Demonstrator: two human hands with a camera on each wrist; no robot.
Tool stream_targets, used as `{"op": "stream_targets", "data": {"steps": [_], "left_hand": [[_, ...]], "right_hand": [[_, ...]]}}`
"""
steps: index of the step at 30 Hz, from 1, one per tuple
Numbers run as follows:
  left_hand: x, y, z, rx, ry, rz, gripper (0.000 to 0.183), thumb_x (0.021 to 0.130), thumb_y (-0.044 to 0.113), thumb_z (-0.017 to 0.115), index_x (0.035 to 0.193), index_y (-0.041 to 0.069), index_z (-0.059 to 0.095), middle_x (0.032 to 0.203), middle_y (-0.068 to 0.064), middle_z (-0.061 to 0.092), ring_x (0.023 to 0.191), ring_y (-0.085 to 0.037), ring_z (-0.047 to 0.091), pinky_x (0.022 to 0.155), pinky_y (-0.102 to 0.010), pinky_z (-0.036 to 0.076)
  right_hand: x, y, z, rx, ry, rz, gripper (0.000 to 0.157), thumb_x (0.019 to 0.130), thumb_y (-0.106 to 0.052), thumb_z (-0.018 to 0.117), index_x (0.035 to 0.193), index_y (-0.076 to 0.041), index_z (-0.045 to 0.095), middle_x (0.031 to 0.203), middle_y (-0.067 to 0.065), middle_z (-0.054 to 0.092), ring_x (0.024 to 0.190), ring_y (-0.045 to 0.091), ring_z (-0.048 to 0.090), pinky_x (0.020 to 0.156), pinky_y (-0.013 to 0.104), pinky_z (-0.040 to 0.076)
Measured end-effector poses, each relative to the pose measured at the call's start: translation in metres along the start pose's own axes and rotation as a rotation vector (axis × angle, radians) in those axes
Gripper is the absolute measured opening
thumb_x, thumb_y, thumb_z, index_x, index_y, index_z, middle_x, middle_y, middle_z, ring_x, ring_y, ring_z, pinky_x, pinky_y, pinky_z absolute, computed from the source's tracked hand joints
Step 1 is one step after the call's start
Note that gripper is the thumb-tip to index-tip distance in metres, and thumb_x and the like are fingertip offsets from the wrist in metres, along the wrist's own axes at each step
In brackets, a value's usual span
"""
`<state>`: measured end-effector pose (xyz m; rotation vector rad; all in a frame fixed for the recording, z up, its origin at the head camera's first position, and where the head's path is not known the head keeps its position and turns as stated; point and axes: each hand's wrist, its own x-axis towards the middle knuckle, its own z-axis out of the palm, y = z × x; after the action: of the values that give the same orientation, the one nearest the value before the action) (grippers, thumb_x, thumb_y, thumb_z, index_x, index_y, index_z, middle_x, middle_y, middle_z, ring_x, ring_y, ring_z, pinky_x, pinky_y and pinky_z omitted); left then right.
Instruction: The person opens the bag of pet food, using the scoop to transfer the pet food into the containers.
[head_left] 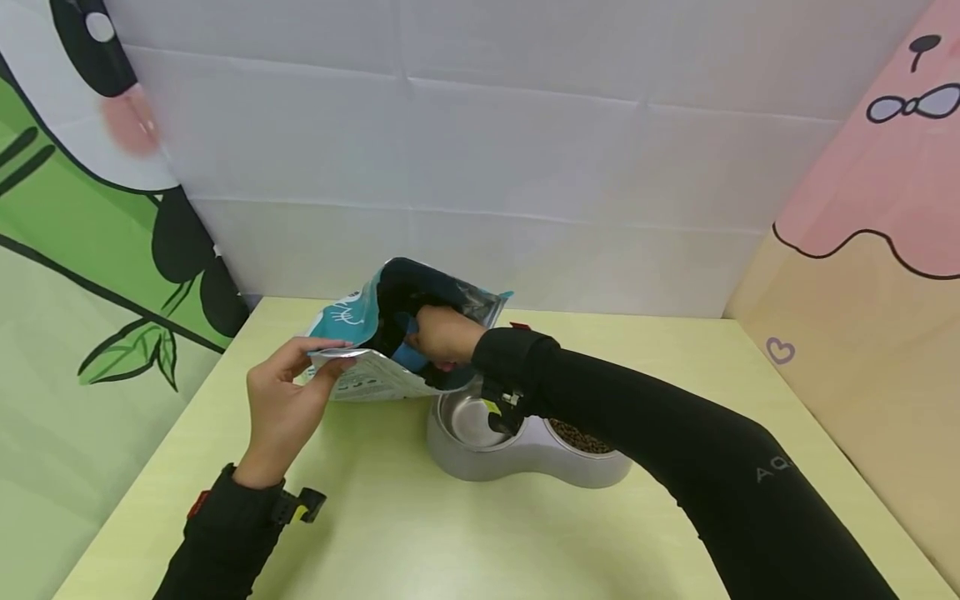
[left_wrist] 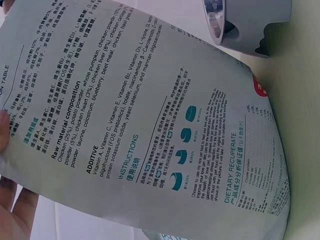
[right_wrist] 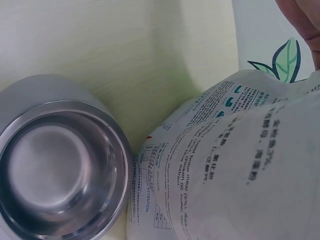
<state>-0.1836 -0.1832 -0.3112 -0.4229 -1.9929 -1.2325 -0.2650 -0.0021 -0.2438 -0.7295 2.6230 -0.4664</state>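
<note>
My left hand (head_left: pixel 281 408) pinches the near edge of a teal and white pet food bag (head_left: pixel 375 383) between thumb and fingers. The bag's mouth gapes toward me, showing a dark inside. Reaching into that mouth, my right hand (head_left: pixel 447 335) has its fingers curled round a blue scoop (head_left: pixel 408 357), whose lower part is hidden. In the left wrist view the bag's printed back (left_wrist: pixel 145 125) fills most of the picture. Just below the right wrist stands a grey double bowl (head_left: pixel 487 462). Its left steel dish (right_wrist: pixel 47 165) shows a bare bottom; the right dish holds brown kibble (head_left: pixel 581 437).
All this stands on a pale yellow table (head_left: pixel 390 533). A white sheet wall (head_left: pixel 525 167) rises behind it, with printed cartoon panels on both sides. The bag leans close beside the double bowl's left end.
</note>
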Motion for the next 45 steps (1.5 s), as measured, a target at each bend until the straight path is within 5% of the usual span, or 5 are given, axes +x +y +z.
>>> {"op": "stream_targets", "data": {"steps": [12, 45], "left_hand": [[0.001, 0.0016, -0.0017, -0.008, -0.012, -0.011, 0.027, 0.071, -0.006, 0.069, 0.093, 0.009, 0.065, 0.085, -0.005, 0.064, 0.083, -0.009, 0.058, 0.08, -0.017, 0.046], [-0.0023, 0.0017, 0.0035, -0.007, 0.0, -0.002, 0.025, 0.071, -0.006, 0.069, 0.092, 0.007, 0.065, 0.085, -0.005, 0.064, 0.083, -0.009, 0.059, 0.079, -0.017, 0.046]], "right_hand": [[-0.0009, -0.0023, -0.0006, 0.16, 0.012, -0.014, 0.048, 0.096, -0.022, 0.043, 0.049, -0.011, 0.04, 0.045, 0.001, 0.039, 0.04, 0.014, 0.041, 0.043, 0.025, 0.037], [-0.0085, 0.0024, 0.0025, 0.485, 0.076, -0.01, 0.048, 0.098, -0.026, 0.039, 0.054, -0.008, 0.046, 0.048, 0.005, 0.042, 0.041, 0.016, 0.038, 0.038, 0.026, 0.033]]}}
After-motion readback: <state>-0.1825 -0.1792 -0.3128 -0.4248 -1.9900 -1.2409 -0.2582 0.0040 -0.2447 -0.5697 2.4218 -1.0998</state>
